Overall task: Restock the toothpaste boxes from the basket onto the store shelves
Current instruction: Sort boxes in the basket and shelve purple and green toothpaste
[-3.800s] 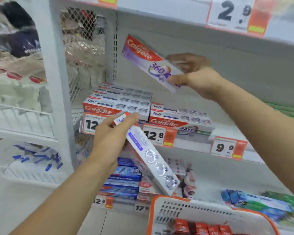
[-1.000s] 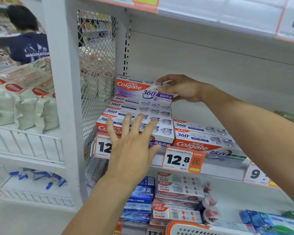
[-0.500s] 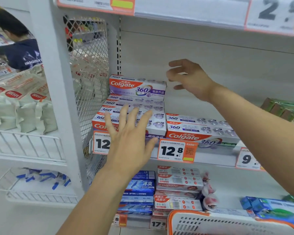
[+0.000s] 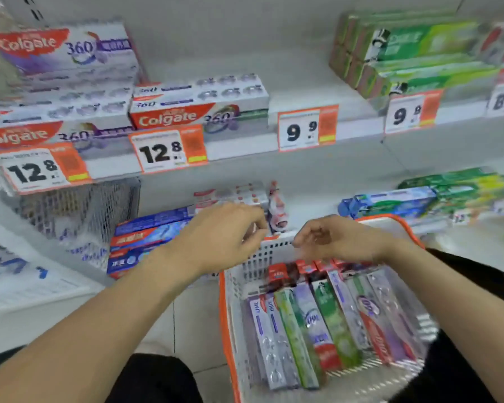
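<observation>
Hovering now over the basket (image 4: 229, 315) instead of the shelf (image 4: 245, 146), both hands empty, left hand (image 4: 224, 234) and right hand (image 4: 332, 237) loosely curled

White metal store shelving (image 4: 245, 146) fills the far side, its plain pale back panel (image 4: 230, 39) lit evenly from above. A wire mesh divider (image 4: 79, 207) closes off the lower left bay. Pale floor tiles (image 4: 195, 324) run beneath, and orange-edged price tags (image 4: 169, 151) hang along the shelf lip.

White basket (image 4: 233, 303) with orange rim; green, purple toothpaste boxes (image 4: 317, 324).
</observation>
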